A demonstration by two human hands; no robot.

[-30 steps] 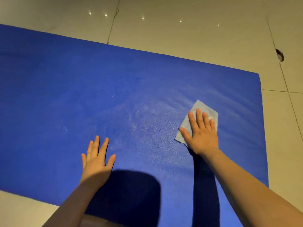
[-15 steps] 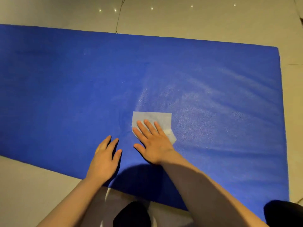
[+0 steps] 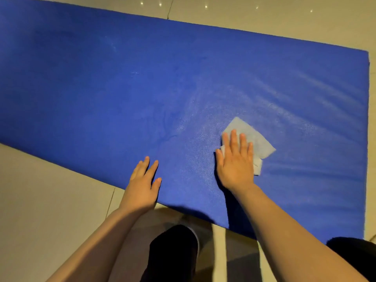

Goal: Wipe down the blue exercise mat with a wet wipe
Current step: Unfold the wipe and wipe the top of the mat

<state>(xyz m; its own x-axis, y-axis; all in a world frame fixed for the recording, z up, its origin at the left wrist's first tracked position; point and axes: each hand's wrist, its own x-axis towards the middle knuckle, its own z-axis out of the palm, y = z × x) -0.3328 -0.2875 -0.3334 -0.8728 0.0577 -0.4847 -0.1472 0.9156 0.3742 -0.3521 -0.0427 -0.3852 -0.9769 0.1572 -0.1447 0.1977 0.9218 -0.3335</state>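
Note:
The blue exercise mat lies flat on a tiled floor and fills most of the view, its right end near the frame's right edge. A pale wet wipe lies on the mat's right half. My right hand presses flat on the wipe with straight fingers, covering its lower left part. My left hand rests flat on the mat near its front edge, fingers straight, holding nothing. A damp sheen shows on the mat around and beyond the wipe.
Beige floor tiles surround the mat on the near, far and right sides. My dark-clad knee is just in front of the mat's near edge, and another dark shape sits at the lower right corner.
My right hand slid the wipe left toward the mat's middle, then back to the right. The left hand stayed flat near the front edge. The view shifted, showing the mat's front edge and my knees.

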